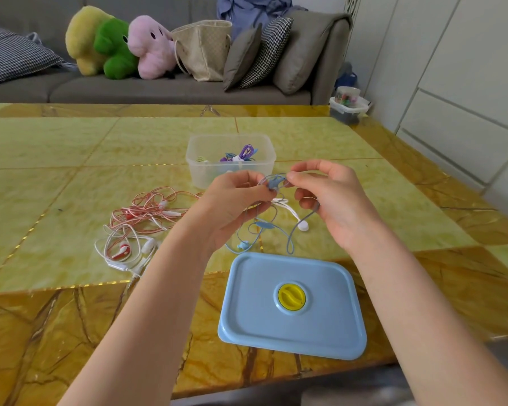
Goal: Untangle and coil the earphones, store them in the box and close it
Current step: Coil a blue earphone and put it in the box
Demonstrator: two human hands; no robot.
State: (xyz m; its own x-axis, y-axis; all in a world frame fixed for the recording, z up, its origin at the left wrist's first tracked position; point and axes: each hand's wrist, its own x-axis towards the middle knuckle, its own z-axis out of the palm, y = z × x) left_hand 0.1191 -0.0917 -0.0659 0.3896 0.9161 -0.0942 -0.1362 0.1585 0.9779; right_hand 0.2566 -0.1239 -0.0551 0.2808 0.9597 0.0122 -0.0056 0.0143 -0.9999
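Blue earphones are pinched by both hands' fingers, their cord tangled, partly hidden behind the left hand.

We saw blue earphones dangling tangled above the surface. The clear box stood open, holding coiled purple earphones. Its blue lid lay nearby.

Bright, even daylight, soft shadows only. Mild sheen on the glossy yellow-green marble tabletop. Wide-angle bending at edges; forearms stretched near bottom. Fingers slightly motion-blurred, background sofa soft.
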